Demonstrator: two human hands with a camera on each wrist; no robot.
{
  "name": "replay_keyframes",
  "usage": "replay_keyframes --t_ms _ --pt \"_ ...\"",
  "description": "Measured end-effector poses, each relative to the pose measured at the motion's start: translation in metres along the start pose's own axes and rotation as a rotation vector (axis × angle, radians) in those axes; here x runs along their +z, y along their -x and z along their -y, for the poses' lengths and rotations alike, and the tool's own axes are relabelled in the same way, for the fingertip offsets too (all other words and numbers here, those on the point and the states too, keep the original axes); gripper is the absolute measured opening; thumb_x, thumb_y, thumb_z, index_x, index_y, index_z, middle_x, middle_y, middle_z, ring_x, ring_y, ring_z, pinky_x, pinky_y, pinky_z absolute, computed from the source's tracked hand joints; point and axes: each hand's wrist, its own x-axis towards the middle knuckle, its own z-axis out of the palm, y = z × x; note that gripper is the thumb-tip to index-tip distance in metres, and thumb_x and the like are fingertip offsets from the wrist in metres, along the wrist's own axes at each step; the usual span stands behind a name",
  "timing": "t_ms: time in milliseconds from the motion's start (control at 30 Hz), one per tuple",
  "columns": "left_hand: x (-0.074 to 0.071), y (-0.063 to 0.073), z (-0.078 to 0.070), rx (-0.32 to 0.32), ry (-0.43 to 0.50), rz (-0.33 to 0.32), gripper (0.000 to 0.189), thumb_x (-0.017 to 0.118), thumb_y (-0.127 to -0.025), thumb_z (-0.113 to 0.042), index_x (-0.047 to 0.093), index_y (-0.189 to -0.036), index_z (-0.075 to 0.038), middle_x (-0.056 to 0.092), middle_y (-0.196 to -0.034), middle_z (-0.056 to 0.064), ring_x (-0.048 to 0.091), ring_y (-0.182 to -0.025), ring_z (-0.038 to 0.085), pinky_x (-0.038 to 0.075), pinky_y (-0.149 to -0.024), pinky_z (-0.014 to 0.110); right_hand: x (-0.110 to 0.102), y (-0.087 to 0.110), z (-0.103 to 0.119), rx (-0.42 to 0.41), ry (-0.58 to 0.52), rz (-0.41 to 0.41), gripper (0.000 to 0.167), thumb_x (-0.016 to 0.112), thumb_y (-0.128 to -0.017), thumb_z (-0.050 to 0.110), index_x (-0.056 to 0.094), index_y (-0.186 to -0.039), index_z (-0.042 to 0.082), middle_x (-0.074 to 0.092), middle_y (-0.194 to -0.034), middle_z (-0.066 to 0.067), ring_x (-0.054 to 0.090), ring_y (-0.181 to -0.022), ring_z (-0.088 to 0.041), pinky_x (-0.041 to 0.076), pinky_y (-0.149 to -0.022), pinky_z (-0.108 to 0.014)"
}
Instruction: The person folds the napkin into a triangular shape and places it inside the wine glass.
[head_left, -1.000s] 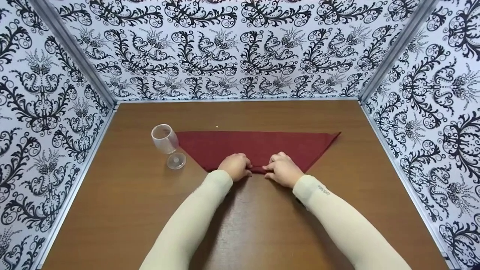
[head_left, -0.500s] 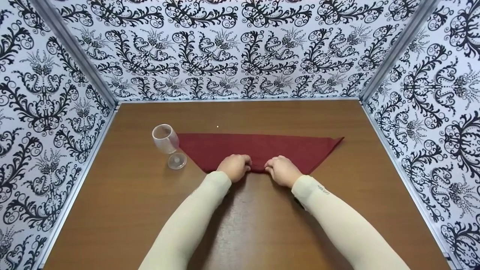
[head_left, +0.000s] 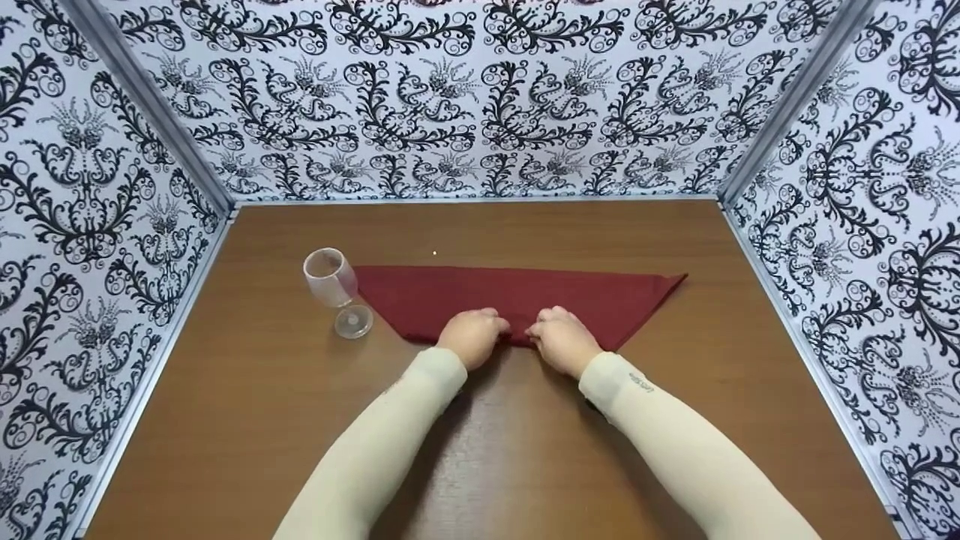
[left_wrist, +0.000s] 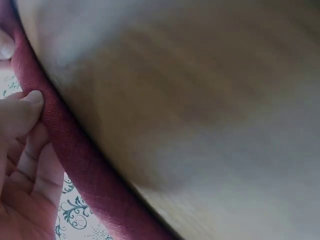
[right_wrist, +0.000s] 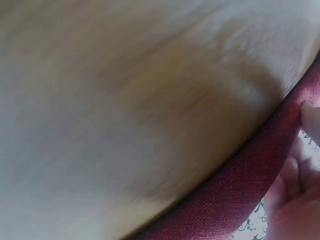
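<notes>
A dark red cloth napkin (head_left: 517, 291) lies across the table in a wide shape, its long straight side away from me and a shorter, rolled edge toward me. On the left part of that near edge, my left hand (head_left: 474, 335) pinches the cloth. My right hand (head_left: 564, 341) grips the same edge a short way to the right, fingers curled over it. In the left wrist view the thumb presses on the rolled napkin (left_wrist: 75, 145), with the other fingers behind it. The right wrist view has the right thumb on the napkin's roll (right_wrist: 240, 185) too.
A clear stemmed wine glass (head_left: 331, 281) stands upright by the napkin's left corner. The brown wooden table (head_left: 495, 465) meets patterned black-and-white walls (head_left: 480, 97) at the back and both sides, along metal strips.
The napkin's right tip and far edge have shifted slightly toward me. Both hands have made small finger movements along the near edge, which stays in their grip. The glass has not moved.
</notes>
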Motion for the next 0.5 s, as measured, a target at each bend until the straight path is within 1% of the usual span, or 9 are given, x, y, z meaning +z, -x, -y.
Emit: replay_keyframes --t_ms 100,200,300,433,500 --pt "0.0033 0.0004 0.0011 0.023 -0.003 -0.027 0.023 0.068 -0.096 -0.014 0.084 -0.106 -0.028 0.075 -0.1 -0.002 0.075 -0.094 0.022 0.061 -0.086 0.039 -0.0005 -0.001 -0.0004 -0.016 -0.011 0.005 0.014 0.072 -0.096 0.008 0.084 -0.102 0.009 0.076 -0.093 -0.006 0.067 -0.09 -0.029 0.055 -0.086 -0.044" --pt "0.0061 -0.0006 0.0029 0.023 0.018 -0.042 0.022 0.071 -0.096 -0.015 0.085 -0.105 -0.028 0.075 -0.1 -0.003 0.075 -0.093 0.022 0.062 -0.085 0.039 -0.0006 -0.0023 -0.0007 0.016 -0.062 0.011 0.012 0.072 -0.097 0.008 0.081 -0.104 0.008 0.079 -0.1 -0.007 0.071 -0.096 -0.029 0.056 -0.093 -0.044" --pt "0.0079 -0.0014 0.0045 0.019 0.031 -0.023 0.018 0.074 -0.096 -0.018 0.085 -0.106 -0.027 0.074 -0.1 -0.002 0.074 -0.093 0.024 0.061 -0.085 0.04 -0.0004 -0.002 -0.0007 0.026 -0.083 0.016 0.011 0.07 -0.098 0.008 0.08 -0.104 0.01 0.079 -0.101 -0.006 0.072 -0.098 -0.028 0.057 -0.094 -0.045" --pt "0.0064 -0.0017 0.0055 0.003 0.052 0.019 0.018 0.078 -0.094 -0.021 0.085 -0.11 -0.026 0.075 -0.103 0.0 0.073 -0.098 0.026 0.06 -0.089 0.042 0.0006 0.0007 -0.0011 -0.038 -0.028 -0.012 0.013 0.07 -0.099 0.011 0.083 -0.1 0.01 0.078 -0.094 -0.005 0.07 -0.09 -0.028 0.057 -0.088 -0.045" --pt "0.0045 -0.0017 0.0055 -0.003 0.06 0.039 0.018 0.079 -0.094 -0.024 0.085 -0.111 -0.025 0.075 -0.106 0.0 0.073 -0.1 0.026 0.06 -0.092 0.041 0.001 0.0021 -0.0015 -0.059 -0.012 -0.017 0.013 0.072 -0.098 0.014 0.084 -0.101 0.009 0.076 -0.093 -0.005 0.067 -0.089 -0.029 0.056 -0.087 -0.045"
